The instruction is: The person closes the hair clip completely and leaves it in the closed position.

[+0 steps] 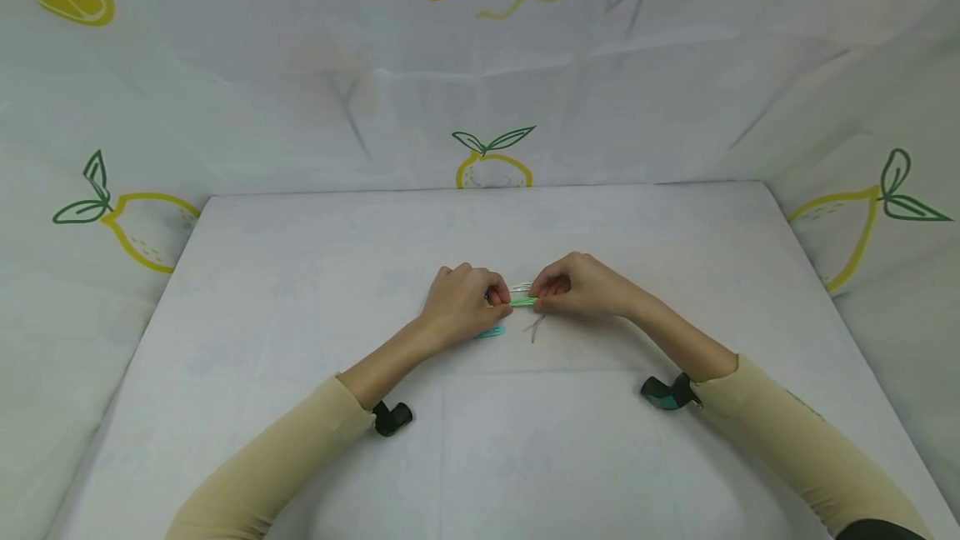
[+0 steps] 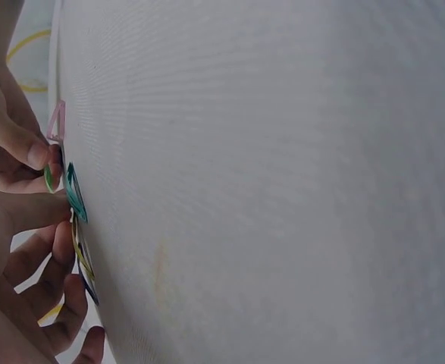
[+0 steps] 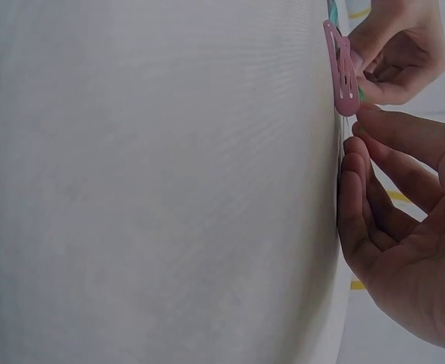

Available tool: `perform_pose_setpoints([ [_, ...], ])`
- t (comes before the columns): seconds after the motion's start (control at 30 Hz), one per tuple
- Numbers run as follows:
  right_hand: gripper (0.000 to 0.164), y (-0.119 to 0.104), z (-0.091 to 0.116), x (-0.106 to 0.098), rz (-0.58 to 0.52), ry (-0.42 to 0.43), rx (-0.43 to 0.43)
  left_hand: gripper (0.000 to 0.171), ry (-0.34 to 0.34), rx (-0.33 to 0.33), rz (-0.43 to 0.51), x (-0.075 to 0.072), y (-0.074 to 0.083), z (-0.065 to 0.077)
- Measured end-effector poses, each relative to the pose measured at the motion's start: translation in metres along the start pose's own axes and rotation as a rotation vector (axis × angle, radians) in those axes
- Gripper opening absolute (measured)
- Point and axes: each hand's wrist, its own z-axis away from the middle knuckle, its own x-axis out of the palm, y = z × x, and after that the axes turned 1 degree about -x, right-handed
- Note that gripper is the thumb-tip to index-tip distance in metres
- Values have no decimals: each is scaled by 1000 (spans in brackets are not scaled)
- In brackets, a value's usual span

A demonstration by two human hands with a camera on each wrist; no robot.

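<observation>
Near the middle of the table, my left hand and my right hand pinch opposite ends of a green hair clip. Their fingertips cover both ends of it. Just behind the green clip lies a pale clip. Teal hair clips lie on the cloth beside my left hand. Close in front of the right hand, a pink snap clip lies with its arms spread. Under the left fingers, a yellow clip and a dark clip show in the left wrist view, partly hidden.
A white cloth covers the table, with a lemon-printed curtain behind and at both sides. Black wrist devices sit at each cuff, close above the cloth.
</observation>
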Motion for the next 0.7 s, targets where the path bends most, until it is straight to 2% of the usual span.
perform_pose_setpoints([
  [0.7, 11, -4, 2, 1, 28, 7, -4, 9, 0, 4, 8, 1, -1, 0],
])
